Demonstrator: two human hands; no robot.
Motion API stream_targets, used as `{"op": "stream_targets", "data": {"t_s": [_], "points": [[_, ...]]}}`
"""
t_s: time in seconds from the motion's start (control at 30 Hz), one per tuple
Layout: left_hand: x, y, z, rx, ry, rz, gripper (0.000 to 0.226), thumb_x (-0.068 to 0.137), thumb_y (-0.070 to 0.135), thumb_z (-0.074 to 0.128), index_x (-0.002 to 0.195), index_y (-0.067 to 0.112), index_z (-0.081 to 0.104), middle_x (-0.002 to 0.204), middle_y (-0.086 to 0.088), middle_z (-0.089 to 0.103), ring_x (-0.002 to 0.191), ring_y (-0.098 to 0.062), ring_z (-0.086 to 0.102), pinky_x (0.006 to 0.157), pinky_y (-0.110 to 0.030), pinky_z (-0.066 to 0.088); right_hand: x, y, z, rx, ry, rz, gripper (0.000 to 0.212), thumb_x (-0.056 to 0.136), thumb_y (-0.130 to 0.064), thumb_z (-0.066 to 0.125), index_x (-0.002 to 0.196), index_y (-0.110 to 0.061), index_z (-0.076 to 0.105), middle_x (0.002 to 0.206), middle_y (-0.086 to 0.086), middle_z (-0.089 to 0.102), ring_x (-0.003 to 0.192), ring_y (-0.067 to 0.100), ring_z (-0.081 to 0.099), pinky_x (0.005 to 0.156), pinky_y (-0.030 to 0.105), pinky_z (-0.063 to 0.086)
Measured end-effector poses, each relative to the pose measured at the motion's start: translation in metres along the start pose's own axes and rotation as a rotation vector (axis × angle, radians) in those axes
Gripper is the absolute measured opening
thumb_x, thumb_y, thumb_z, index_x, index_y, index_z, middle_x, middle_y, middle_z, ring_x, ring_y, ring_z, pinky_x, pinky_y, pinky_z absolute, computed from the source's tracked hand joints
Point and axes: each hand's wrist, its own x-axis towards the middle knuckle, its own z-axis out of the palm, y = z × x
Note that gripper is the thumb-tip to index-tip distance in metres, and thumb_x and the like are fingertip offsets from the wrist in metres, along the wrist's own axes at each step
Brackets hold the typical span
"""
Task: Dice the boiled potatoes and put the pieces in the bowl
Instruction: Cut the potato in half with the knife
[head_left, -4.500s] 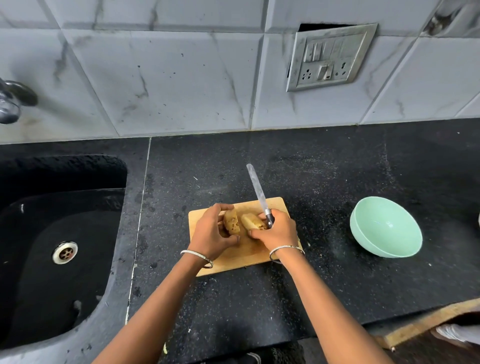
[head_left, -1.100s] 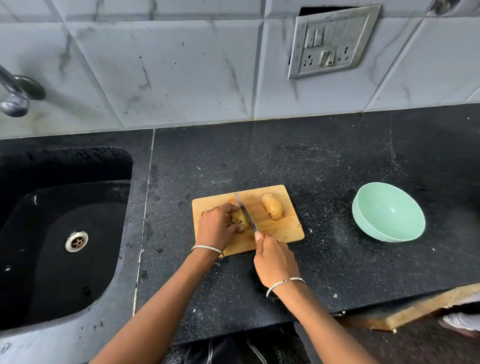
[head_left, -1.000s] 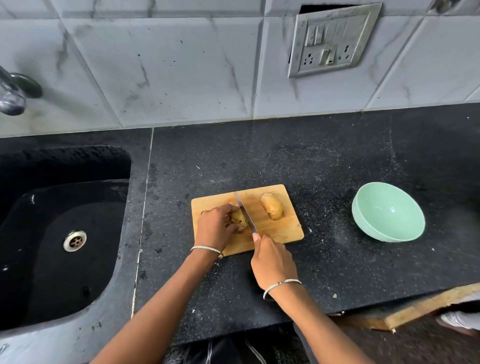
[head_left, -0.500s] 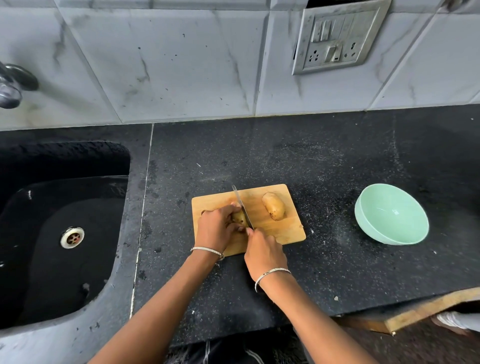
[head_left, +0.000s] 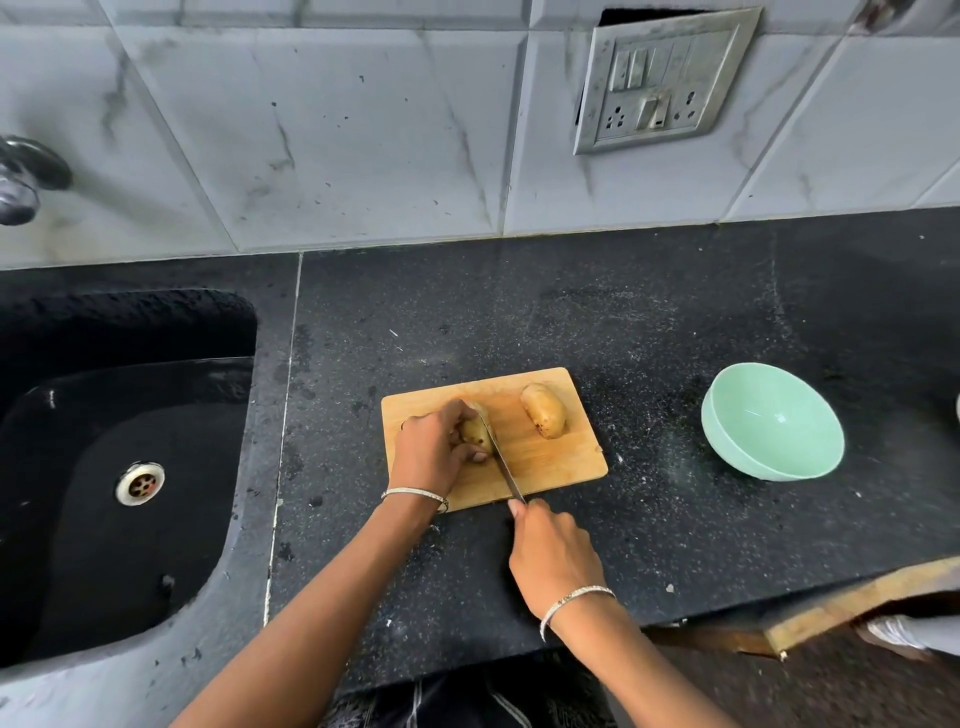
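Dicing is at its start: the left hand (head_left: 434, 457) grips one brown boiled potato (head_left: 475, 431) on the rectangular wooden cutting board (head_left: 561, 462), the right hand (head_left: 553, 556) clasps the steel knife (head_left: 501, 460) against it, a second potato (head_left: 544, 424) lies whole to its right, and the mint-green round bowl (head_left: 774, 421) at far right holds nothing.

Held potato (head_left: 475, 434): brown, dark-spotted skin; mostly hidden, on the left half of the wooden board (head_left: 550, 462), at 9 o'clock from its centre. The left hand (head_left: 431, 452) curls over it.
Whole potato (head_left: 543, 424): oblong, yellow-brown and speckled, uncut. It lies on its side near the board's 1 o'clock corner, its long axis running 11 to 5 o'clock, apart from the other.
Knife (head_left: 501, 460): thin steel blade against the held potato's right side, angled 11 to 5 o'clock. The right hand (head_left: 553, 558) grips the handle past the board's 6 o'clock edge.
Bowl (head_left: 774, 423): pale green, round, upright, at 3 o'clock from the board and well apart.
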Motion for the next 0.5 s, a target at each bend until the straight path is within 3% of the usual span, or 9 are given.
{"op": "stream_targets", "data": {"t_s": [0.27, 0.5], "points": [[-0.004, 0.0, -0.001, -0.105, 0.0, -0.057, 0.042, 0.065, 0.011, 0.085, 0.101, 0.02, 0.065, 0.081, 0.005, 0.07, 0.084, -0.014, 0.068, 0.082, -0.036, 0.057, -0.013, 0.016, -0.057, 0.005, 0.032, 0.001, 0.045, 0.105, -0.041, 0.022, 0.102, -0.012, 0.057, 0.1, 0.012, 0.062, 0.096, 0.037, 0.061, 0.069, 0.038, 0.041], [-0.009, -0.005, 0.005, -0.108, 0.019, -0.028, 0.04, 0.072, 0.021, 0.082, 0.106, 0.024, 0.063, 0.079, 0.007, 0.072, 0.08, -0.015, 0.071, 0.083, -0.041, 0.056, 0.019, -0.012, -0.025, 0.105, 0.041, -0.049, 0.048, 0.105, -0.044, 0.021, 0.102, -0.011, 0.056, 0.105, 0.014, 0.064, 0.099, 0.038, 0.061, 0.071, 0.039, 0.041]]}}
